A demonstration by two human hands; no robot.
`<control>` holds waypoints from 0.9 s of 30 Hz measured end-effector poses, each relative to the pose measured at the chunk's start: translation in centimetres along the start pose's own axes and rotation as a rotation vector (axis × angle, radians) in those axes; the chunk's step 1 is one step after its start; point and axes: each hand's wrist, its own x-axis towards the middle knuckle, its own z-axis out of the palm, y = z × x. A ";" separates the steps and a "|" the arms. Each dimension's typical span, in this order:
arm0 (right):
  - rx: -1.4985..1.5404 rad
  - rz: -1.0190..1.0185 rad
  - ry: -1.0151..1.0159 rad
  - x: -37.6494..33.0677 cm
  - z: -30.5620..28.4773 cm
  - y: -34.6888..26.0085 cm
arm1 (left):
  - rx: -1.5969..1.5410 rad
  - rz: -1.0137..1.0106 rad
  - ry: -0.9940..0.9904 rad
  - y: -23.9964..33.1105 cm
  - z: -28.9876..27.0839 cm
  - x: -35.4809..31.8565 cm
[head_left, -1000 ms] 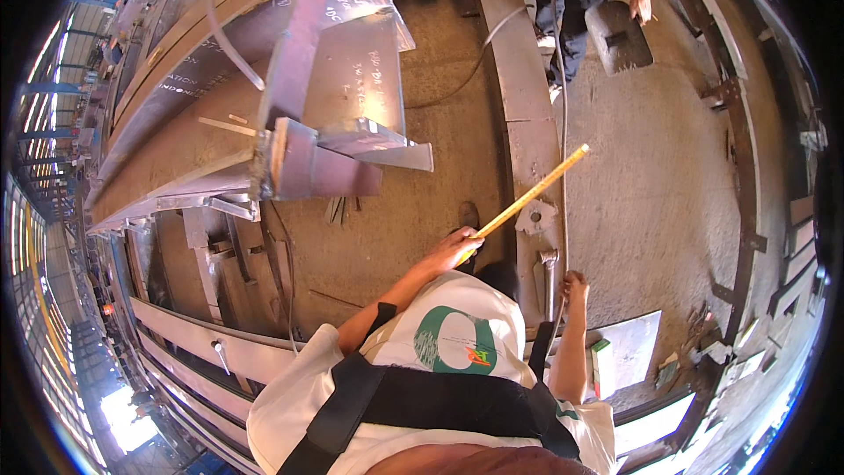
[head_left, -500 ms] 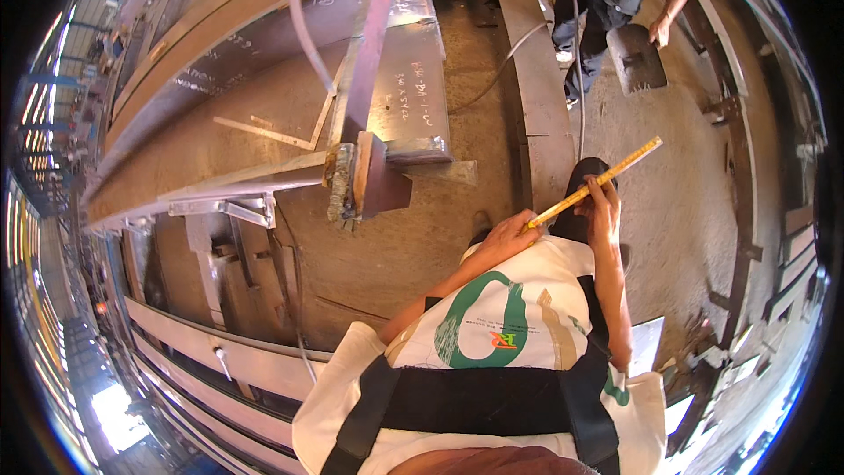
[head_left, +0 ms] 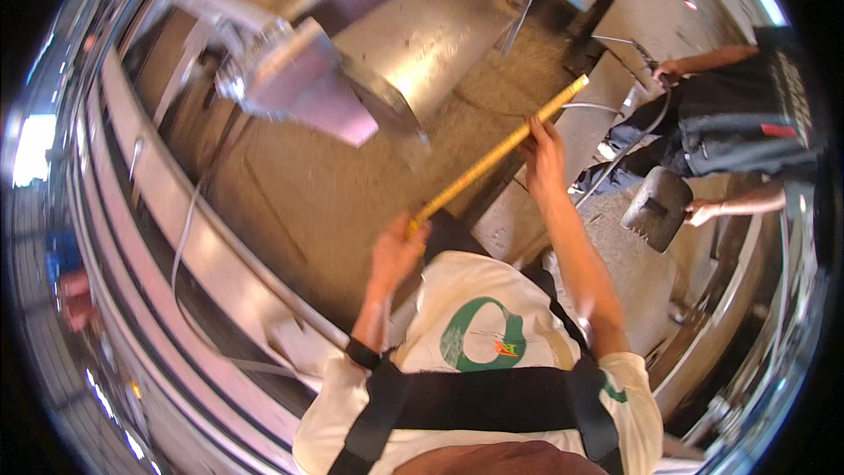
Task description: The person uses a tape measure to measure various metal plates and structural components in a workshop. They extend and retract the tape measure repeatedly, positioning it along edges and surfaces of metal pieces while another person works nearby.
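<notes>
I hold a long yellow ruler point(head_left: 492, 158) slanting from lower left to upper right in front of my chest. My left hand point(head_left: 397, 251) grips its lower end. My right hand point(head_left: 545, 154) is closed around it further up, near the upper third. Under the ruler lies a flat grey steel plate point(head_left: 514, 211) and the sandy concrete floor point(head_left: 325, 202). My white shirt with a green emblem point(head_left: 479, 334) fills the lower middle.
Big steel beams and plates point(head_left: 413, 35) lie ahead and curve along the left point(head_left: 167, 211). At right another person point(head_left: 747, 114) in dark clothes holds a welding mask point(head_left: 658, 207) and a cable point(head_left: 615, 158).
The view swung left and the beams shifted across the picture. My right hand stays on the ruler, which now stretches between both hands. The other person appears nearer at right.
</notes>
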 end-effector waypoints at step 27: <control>0.133 0.260 -0.241 19.9 4.9 -0.5 | 0.375 -0.158 0.599 8.3 -0.8 1.7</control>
